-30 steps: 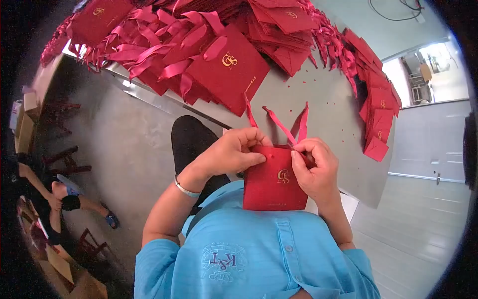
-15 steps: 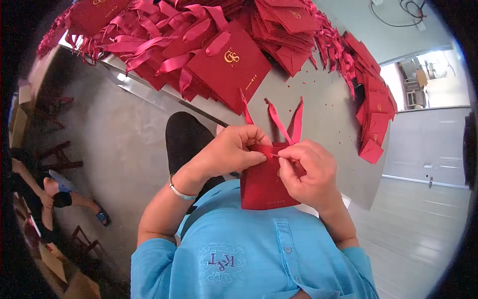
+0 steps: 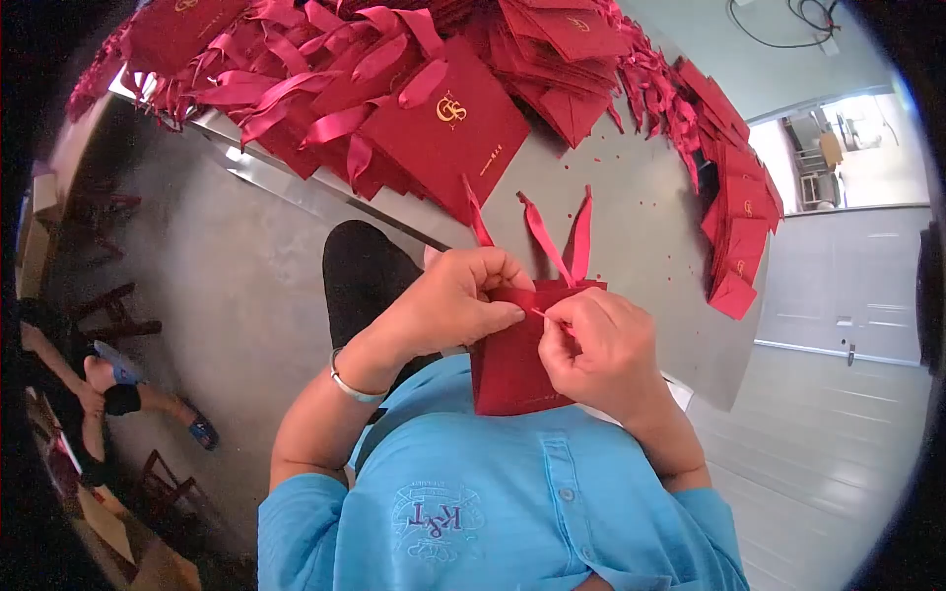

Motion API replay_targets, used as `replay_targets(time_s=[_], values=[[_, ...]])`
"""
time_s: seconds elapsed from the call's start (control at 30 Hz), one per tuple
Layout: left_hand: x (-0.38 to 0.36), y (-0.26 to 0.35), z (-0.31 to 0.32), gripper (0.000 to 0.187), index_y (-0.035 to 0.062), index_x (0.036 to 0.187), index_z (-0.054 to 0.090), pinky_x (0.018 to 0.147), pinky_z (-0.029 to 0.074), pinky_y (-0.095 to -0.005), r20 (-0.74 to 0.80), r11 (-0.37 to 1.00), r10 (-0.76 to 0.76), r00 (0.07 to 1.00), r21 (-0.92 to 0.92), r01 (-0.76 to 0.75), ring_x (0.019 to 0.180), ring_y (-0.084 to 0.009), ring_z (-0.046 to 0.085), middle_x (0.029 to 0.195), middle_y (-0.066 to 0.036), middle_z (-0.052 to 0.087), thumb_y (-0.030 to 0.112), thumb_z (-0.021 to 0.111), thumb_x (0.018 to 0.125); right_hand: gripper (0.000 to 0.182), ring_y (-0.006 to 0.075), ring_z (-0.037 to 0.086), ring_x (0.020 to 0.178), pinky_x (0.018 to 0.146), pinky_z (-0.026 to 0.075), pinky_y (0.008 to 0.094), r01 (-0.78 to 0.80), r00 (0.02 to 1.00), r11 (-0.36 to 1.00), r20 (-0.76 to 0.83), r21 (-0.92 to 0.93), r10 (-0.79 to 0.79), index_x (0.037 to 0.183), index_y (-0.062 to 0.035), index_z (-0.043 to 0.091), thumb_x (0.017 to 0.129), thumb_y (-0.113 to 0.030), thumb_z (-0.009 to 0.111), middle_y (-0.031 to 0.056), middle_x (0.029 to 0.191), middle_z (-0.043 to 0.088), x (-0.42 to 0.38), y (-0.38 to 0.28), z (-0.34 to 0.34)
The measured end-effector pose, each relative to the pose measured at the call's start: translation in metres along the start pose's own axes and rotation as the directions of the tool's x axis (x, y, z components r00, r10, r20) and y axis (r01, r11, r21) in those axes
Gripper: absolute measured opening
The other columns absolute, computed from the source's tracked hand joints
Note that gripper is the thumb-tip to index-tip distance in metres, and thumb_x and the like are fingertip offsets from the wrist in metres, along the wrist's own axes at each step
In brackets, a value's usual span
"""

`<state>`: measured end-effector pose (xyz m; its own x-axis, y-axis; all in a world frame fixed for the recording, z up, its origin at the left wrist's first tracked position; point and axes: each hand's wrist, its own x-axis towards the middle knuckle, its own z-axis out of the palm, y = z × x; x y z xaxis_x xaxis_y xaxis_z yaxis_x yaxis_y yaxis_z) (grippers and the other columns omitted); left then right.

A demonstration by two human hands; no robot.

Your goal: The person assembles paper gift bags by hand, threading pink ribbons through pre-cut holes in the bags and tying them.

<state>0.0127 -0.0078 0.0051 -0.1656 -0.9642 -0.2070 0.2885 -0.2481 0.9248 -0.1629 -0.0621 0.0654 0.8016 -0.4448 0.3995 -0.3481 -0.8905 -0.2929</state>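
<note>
I hold a small red paper bag [image 3: 509,369] against my chest, its open top facing the table. My left hand [image 3: 448,300] grips the bag's upper left edge, thumb and fingers closed on it. My right hand [image 3: 596,350] lies over the bag's front and pinches a thin pink ribbon end [image 3: 540,313] right at the left thumb tip. Three pink ribbon tails [image 3: 552,236] stick up from the bag's top.
A grey table [image 3: 641,246] lies ahead of me. Heaps of red bags with pink ribbon handles [image 3: 394,89] cover its far side, and more flat red bags [image 3: 739,207] line its right edge. Another person [image 3: 89,394] sits on the floor at far left.
My right hand has slid left across the bag's front, covering the gold logo, and now pinches the ribbon end beside my left thumb. The bag stayed in place.
</note>
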Motion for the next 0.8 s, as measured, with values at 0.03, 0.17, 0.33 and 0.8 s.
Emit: replay_targets(time_s=[0.03,0.17,0.33,0.8], values=[[0.0002,-0.0004,0.0005,0.018,0.0018,0.095,0.059,0.049,0.040,-0.0161,0.001,1.000,-0.001,1.000,0.001,0.001,0.064,-0.0004,0.053,0.083,0.002,0.062,-0.003,0.063,0.078,0.017,0.0215,0.054,0.052,0.047,0.044,0.0314,-0.001,1.000,1.000,-0.001,0.000,0.001,0.073,-0.0045,0.054,0.062,0.004,0.064,0.0065,0.064,0.055,0.0001,-0.0004,-0.0001],[0.0011,-0.0011,0.0024,0.018,0.0016,0.095,0.058,0.050,0.041,-0.0162,-0.007,1.000,0.014,1.000,-0.004,-0.014,0.064,-0.0004,0.053,0.084,0.002,0.061,-0.004,0.062,0.078,0.018,0.0222,0.054,0.055,0.048,0.045,0.0324,0.014,0.999,0.997,0.042,-0.079,-0.011,0.072,-0.0046,0.051,0.061,0.003,0.063,0.0065,0.065,0.053,-0.0008,-0.0024,-0.0014],[0.0034,-0.0031,0.0035,0.018,0.0011,0.095,0.058,0.050,0.041,-0.0165,-0.008,1.000,0.030,1.000,0.003,-0.030,0.065,-0.0010,0.053,0.083,0.002,0.061,-0.004,0.062,0.078,0.018,0.0229,0.054,0.056,0.048,0.045,0.0330,0.013,0.998,0.993,0.065,-0.114,-0.005,0.072,-0.0043,0.051,0.061,0.003,0.062,0.0066,0.065,0.052,-0.0013,-0.0029,-0.0009],[0.0034,-0.0039,0.0018,0.017,0.0016,0.093,0.059,0.049,0.040,-0.0160,-0.013,1.000,0.021,1.000,-0.007,-0.021,0.063,-0.0006,0.053,0.081,0.001,0.062,-0.004,0.062,0.077,0.017,0.0220,0.054,0.055,0.048,0.045,0.0324,0.013,0.999,0.994,0.051,-0.106,-0.008,0.070,-0.0046,0.050,0.061,0.003,0.063,0.0061,0.064,0.051,-0.0023,-0.0006,0.0010]])
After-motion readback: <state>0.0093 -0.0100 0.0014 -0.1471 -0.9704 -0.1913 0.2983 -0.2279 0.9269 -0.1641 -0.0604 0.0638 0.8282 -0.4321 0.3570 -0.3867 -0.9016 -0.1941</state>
